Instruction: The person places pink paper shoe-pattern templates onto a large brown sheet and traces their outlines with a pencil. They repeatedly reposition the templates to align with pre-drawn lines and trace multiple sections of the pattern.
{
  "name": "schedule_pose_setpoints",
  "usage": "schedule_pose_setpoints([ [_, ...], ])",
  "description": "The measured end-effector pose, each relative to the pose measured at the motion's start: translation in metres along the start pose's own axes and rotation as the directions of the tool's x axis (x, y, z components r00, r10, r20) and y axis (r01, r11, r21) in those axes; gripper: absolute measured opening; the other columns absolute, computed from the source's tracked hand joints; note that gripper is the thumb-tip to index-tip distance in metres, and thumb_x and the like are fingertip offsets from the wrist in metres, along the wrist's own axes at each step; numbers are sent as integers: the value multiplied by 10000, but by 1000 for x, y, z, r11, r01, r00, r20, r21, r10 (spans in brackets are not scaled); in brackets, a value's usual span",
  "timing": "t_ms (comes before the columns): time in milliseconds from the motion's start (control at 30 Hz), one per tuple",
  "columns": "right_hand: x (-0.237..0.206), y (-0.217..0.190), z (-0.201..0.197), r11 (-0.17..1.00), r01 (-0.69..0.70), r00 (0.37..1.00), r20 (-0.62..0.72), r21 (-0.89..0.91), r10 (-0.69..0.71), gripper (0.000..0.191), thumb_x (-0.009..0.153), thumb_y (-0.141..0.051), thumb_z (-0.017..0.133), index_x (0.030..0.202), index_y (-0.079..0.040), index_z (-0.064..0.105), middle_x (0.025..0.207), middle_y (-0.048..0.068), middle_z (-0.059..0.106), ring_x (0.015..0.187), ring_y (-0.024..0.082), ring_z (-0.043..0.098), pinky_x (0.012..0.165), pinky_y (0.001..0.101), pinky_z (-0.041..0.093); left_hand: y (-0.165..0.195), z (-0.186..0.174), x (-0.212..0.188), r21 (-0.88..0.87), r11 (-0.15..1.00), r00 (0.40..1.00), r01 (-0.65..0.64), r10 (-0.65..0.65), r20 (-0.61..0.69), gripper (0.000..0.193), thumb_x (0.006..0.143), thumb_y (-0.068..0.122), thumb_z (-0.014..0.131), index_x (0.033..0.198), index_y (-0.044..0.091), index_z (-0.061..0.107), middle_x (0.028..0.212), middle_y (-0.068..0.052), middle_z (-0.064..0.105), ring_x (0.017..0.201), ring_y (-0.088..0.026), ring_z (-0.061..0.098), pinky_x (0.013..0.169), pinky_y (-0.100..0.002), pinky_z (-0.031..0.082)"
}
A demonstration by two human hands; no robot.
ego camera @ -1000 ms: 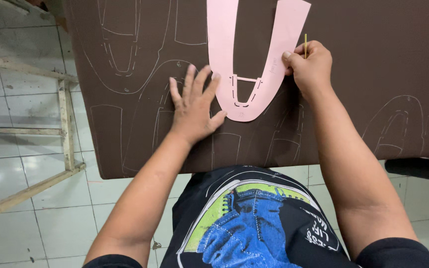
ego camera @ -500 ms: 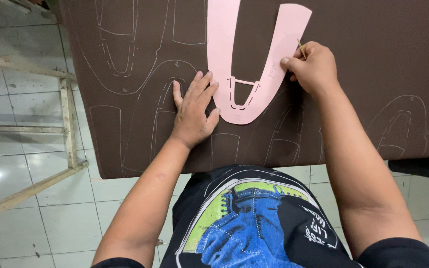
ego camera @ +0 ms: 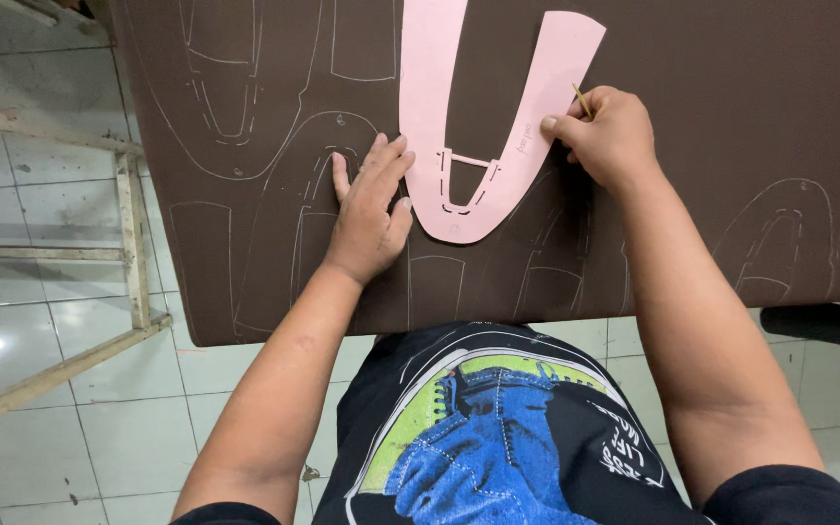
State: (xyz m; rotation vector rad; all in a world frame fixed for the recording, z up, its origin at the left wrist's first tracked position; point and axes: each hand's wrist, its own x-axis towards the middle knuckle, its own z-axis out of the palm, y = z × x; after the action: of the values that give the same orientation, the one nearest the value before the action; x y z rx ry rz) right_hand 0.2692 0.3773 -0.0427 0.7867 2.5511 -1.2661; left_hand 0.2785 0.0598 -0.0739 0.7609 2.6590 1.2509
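A pink U-shaped paper pattern (ego camera: 435, 107) with a small cut-out window lies flat on a dark brown sheet (ego camera: 731, 117) marked with several pale traced outlines. My left hand (ego camera: 367, 209) rests flat on the sheet, fingers spread, their tips pressing the pattern's left arm near its rounded end. My right hand (ego camera: 610, 136) sits at the outer edge of the pattern's right arm and pinches a thin yellowish marking stick (ego camera: 581, 100) whose upper end pokes out above the fingers.
The brown sheet's front edge (ego camera: 439, 329) runs just ahead of my torso. A worn wooden frame (ego camera: 128, 224) stands on the white tiled floor (ego camera: 41, 321) at the left. A dark object (ego camera: 828, 321) juts out below the sheet at the right.
The view has shifted slightly, so pattern and hands sit a little lower in the frame. My right hand has slid a bit down along the pattern's right arm. My left hand stays put.
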Motion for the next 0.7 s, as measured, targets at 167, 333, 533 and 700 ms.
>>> schedule_pose_setpoints([
  [167,-1,-2,-1,999,-48,999,3,-22,48,254,867,-232,843,835,-61,659,698,23,676,519,82,599,479,254,489,2,-7,-5,152,988,993,-42,24,119,639,870,225,737,1454,71,529,1608,-98,414,1528,-309,296,1223,-652,30],
  [333,-1,-2,0,998,-56,998,5,-4,56,240,869,-215,839,840,-49,668,705,29,677,527,81,604,480,253,494,-2,-17,-6,157,984,983,-81,53,177,767,830,318,808,1508,118,511,1644,-63,388,1550,-296,267,1226,-647,29],
  [533,-1,-3,3,998,-55,998,-12,43,56,221,879,-198,823,845,-31,684,718,39,687,535,77,602,494,244,506,2,-15,-6,172,984,990,-39,14,143,776,793,368,825,1475,134,540,1618,-48,409,1537,-281,291,1238,-627,34],
  [700,-5,-8,6,997,-55,997,-50,61,58,210,885,-197,815,858,-26,697,720,39,696,548,58,613,503,231,519,2,-13,-6,201,978,991,-53,27,130,759,819,385,809,1483,134,540,1626,-54,406,1538,-287,290,1239,-631,32],
])
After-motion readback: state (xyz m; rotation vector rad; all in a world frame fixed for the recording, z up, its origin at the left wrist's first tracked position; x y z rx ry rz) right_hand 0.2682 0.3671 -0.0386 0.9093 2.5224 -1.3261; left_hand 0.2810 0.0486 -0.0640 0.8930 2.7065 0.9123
